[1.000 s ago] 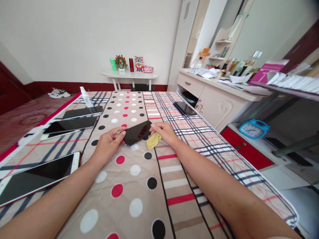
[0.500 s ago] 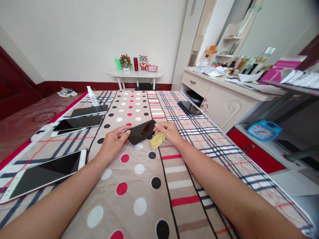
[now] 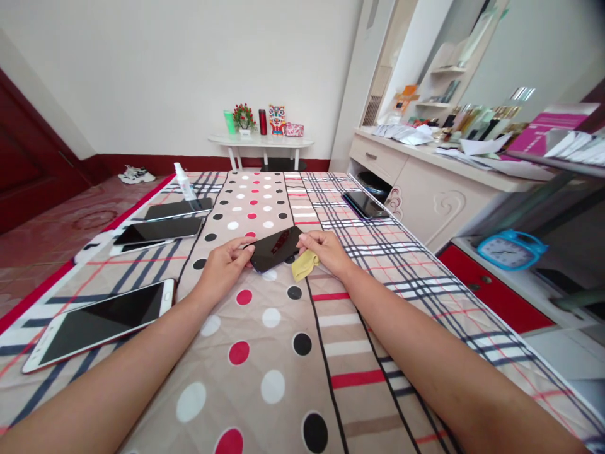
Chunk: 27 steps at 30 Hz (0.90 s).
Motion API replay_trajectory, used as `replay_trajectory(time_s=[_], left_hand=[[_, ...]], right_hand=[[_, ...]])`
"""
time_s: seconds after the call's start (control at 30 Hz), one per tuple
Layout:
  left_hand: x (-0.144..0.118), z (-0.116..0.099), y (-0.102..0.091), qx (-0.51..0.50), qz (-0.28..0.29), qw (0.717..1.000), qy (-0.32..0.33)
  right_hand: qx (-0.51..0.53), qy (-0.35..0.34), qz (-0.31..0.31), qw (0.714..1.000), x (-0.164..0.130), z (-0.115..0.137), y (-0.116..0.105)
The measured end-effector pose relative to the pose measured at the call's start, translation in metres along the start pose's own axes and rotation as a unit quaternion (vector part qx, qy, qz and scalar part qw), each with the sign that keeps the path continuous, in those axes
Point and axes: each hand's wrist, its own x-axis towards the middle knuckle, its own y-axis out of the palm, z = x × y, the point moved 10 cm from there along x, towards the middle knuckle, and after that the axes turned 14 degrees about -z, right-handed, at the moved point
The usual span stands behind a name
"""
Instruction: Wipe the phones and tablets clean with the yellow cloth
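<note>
Black phone (image 3: 278, 247) mid-bed on the patterned quilt (image 3: 265, 353), tilted, held at both ends. L hand (image 3: 222, 268) fingers pinched on its near-left edge, R hand (image 3: 326, 251) fingertips on the right end w/ yellow cloth (image 3: 305, 265) tucked under the palm, touching quilt. White tablet (image 3: 101, 321) near L forearm, 2 dark tablets (image 3: 161, 228) + spray bottle (image 3: 183, 181) further left, another phone (image 3: 365, 205) at right edge
</note>
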Motion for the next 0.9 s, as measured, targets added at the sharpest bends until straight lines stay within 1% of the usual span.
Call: replay_trajectory(time_s=[0.57,0.9], left_hand=[[-0.0012,-0.0039,0.0007,-0.009,0.003,1.000,0.002],[-0.0010,-0.0054,-0.0005,-0.004,-0.003,1.000,0.001]], right_hand=[[-0.005,0.004,-0.004,1.000,-0.0006,0.0017,0.0004],[0.019,0.012,-0.003,1.000,-0.0013,0.0012,0.0017]])
